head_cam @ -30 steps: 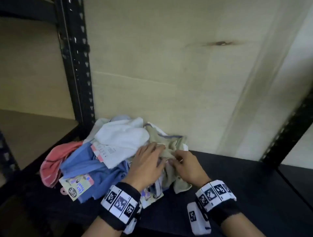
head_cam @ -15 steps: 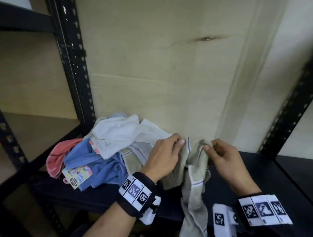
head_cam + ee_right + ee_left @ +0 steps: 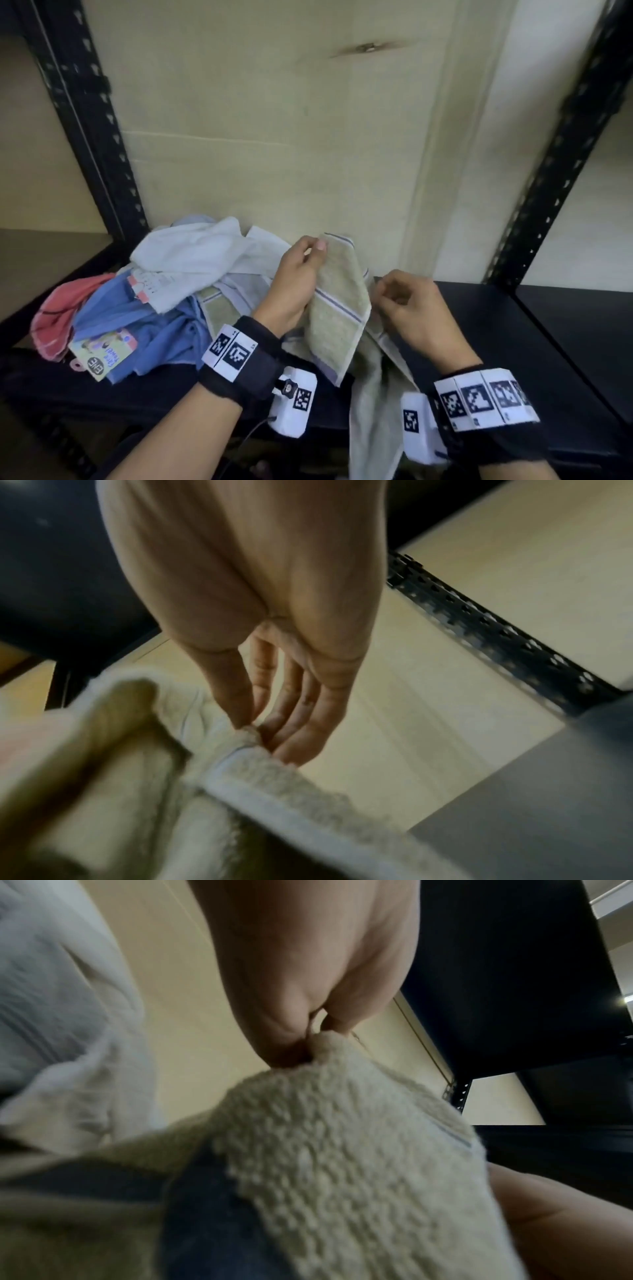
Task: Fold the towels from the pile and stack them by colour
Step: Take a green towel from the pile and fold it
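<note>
Your left hand pinches beige towel | right hand pinches its edge | pile tag reads "Face Towel"

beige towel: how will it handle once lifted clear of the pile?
Likely floppy: the beige towel sags from the left hand's pinch and hangs past the shelf edge. Looped terry probably grips well. The right hand pinches only an edge, so it may swing.

Black slotted metal uprights are framing a dark shelf here. A pale plywood back panel with a knot mark is sitting behind it, dimly lit.
</note>
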